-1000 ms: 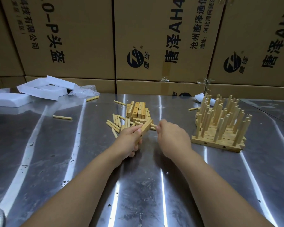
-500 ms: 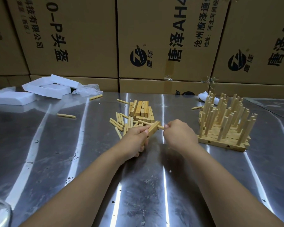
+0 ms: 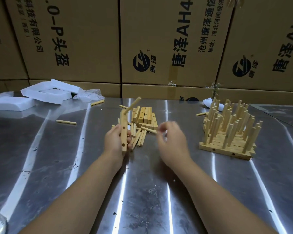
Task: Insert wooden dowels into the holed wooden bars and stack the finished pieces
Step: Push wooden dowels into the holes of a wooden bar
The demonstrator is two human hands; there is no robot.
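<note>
My left hand (image 3: 116,142) grips a holed wooden bar (image 3: 123,132) and holds it upright above the metal table. One dowel (image 3: 133,104) sticks out of the bar's top hole, slanting up to the right. My right hand (image 3: 172,141) hovers just right of the bar, blurred, fingers loosely curled, with nothing seen in it. Loose dowels (image 3: 139,135) lie between and behind my hands. Behind them sits a pile of bare holed bars (image 3: 144,115). At the right stands the stack of finished pieces (image 3: 230,130), dowels pointing up.
The steel table (image 3: 74,166) holds stray dowels (image 3: 66,122) at the left and back. White foam pieces (image 3: 46,92) and crumpled plastic lie at the far left edge. Cardboard boxes (image 3: 167,44) wall off the back of the table.
My left hand has turned the bar from slanted to upright, now with a dowel standing in its top hole. My right hand has let go of that dowel and drawn back to the right.
</note>
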